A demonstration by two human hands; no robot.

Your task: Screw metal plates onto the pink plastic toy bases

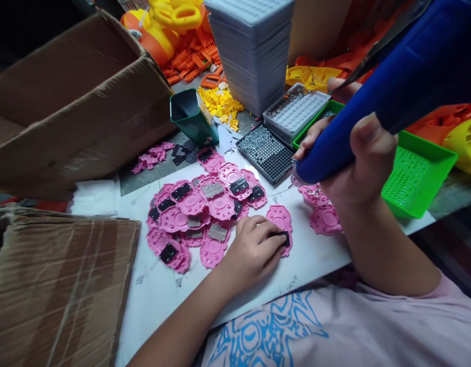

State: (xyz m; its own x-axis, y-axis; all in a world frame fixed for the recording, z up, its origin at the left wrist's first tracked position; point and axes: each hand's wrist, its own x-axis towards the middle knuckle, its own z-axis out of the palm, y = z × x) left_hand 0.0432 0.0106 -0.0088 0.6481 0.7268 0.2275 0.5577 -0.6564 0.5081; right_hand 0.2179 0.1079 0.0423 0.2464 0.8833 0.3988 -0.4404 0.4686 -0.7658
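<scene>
A pink plastic toy casing (280,218) with a black cover (284,238) lies on the white sheet. My left hand (256,247) rests over its lower edge, fingers bent and pressed on the black cover. My right hand (367,160) is wrapped round a thick blue electric screwdriver (342,132), held at a slant above the sheet. Its lower end points down and left; the bit cannot be made out. Left of my left hand lies a heap of pink casings (195,199) with black or grey covers. Two more pink casings (325,219) lie below the screwdriver, partly hidden by my right hand.
Behind the casings lie a black screw tray (276,171), a dark green bin (187,109) and a tall stack of white trays (253,56). A green basket (419,188) stands right. Cardboard boxes (86,122) flank the left. Orange and yellow parts (220,104) fill the back.
</scene>
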